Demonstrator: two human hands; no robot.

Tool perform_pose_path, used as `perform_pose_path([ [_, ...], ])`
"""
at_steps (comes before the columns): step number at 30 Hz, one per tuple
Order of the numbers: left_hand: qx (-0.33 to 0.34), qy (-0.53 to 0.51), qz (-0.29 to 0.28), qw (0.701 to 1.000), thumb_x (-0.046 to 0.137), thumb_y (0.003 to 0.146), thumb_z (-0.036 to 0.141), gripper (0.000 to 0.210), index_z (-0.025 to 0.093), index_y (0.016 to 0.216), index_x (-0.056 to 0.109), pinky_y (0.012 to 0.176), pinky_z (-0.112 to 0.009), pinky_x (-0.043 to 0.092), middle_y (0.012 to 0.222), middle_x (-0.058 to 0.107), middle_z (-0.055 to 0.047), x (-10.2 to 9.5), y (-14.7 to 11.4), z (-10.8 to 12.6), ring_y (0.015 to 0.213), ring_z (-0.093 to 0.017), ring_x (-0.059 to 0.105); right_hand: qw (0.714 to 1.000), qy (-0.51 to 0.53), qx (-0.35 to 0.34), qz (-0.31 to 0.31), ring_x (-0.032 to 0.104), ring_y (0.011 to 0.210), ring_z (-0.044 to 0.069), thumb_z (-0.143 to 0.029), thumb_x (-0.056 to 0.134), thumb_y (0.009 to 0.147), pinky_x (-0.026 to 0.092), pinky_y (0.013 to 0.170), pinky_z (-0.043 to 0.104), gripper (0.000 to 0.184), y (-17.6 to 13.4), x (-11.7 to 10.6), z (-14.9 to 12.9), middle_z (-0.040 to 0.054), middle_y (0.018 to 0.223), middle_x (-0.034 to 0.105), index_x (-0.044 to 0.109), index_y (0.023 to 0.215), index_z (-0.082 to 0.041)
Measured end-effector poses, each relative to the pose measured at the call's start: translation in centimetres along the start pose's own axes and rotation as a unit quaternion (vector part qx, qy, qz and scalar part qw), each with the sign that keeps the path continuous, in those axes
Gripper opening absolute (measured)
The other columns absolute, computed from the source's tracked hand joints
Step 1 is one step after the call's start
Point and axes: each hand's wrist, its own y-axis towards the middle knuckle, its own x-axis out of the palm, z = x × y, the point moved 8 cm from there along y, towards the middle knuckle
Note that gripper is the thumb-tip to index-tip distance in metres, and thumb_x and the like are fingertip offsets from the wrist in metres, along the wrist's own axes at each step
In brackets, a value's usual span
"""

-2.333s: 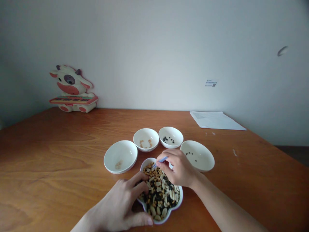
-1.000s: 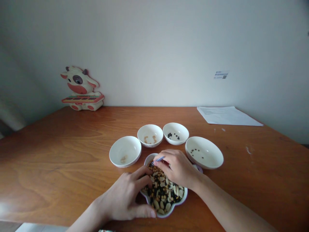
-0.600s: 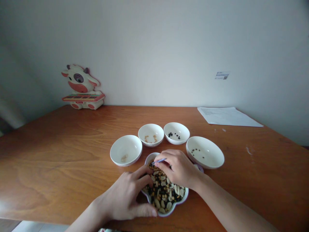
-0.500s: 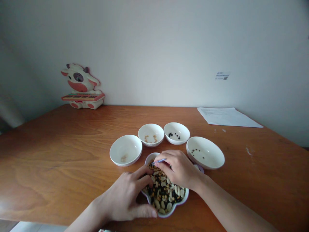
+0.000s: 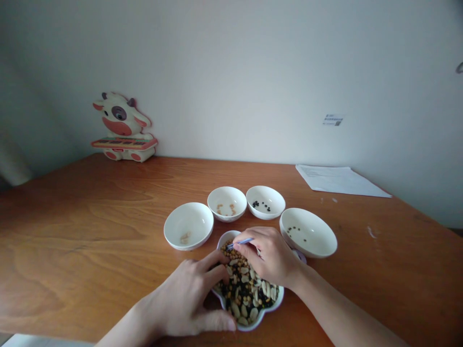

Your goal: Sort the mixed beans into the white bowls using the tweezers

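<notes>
A pale scalloped dish (image 5: 249, 327) full of mixed peanuts, yellow beans and dark beans sits in front of me. My right hand (image 5: 271, 253) is above its far side, pinching slim light-purple tweezers (image 5: 246, 241); the tips point down into the beans at the far left lobe. Spread along the dish's left side is my left hand (image 5: 195, 294). Its fingertips reach over the rim onto the beans, and the thumb lies apart by the front rim. Whether the tweezers have a bean between their tips is too small to tell.
Behind the dish, white bowls form an arc: one with pale peanuts (image 5: 197, 219), one with yellow beans (image 5: 227, 196), one with black beans (image 5: 271, 196), one with small brown beans (image 5: 318, 236). A toy cow (image 5: 123, 130) and papers (image 5: 336, 179) lie farther back.
The view has tilted slightly. The tweezers and my right hand stay over the far left lobe with barely any shift; my left hand keeps its place.
</notes>
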Motion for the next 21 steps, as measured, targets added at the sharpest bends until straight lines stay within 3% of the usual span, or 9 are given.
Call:
perform_pose_path([
  [6, -0.010, 0.005, -0.009, 1.000, 0.056, 0.086, 0.072, 0.055, 0.020, 0.103, 0.062, 0.076, -0.037, 0.056, 0.112, 0.059, -0.009, 0.0, 0.1, 0.1, 0.088, -0.026, 0.064, 0.999, -0.006, -0.002, 0.034, 0.069, 0.072, 0.015, -0.016, 0.055, 0.092, 0.048, 0.067, 0.025, 0.015, 0.2, -1.2, -0.1, 0.0023, 0.079, 0.074, 0.067, 0.083, -0.016],
  [16, 0.000, 0.008, -0.005, 1.000, 0.054, 0.088, 0.072, 0.056, 0.020, 0.110, 0.061, 0.082, -0.037, 0.056, 0.114, 0.059, -0.010, -0.2, 0.0, 0.3, 0.091, -0.026, 0.065, 0.993, -0.040, 0.013, 0.113, 0.061, 0.057, 0.012, -0.017, 0.057, 0.091, 0.043, 0.056, 0.024, 0.015, 0.3, -4.3, 0.7, 0.0005, 0.067, 0.069, 0.067, 0.080, -0.016],
  [21, 0.000, 0.010, -0.005, 1.000, 0.053, 0.088, 0.072, 0.056, 0.020, 0.109, 0.061, 0.079, -0.036, 0.056, 0.113, 0.060, -0.010, -0.2, 0.0, 0.2, 0.089, -0.026, 0.065, 0.995, -0.014, 0.026, 0.096, 0.062, 0.058, 0.012, -0.018, 0.057, 0.091, 0.045, 0.057, 0.024, 0.017, 0.4, -4.0, 1.0, 0.0007, 0.066, 0.069, 0.067, 0.078, -0.017],
])
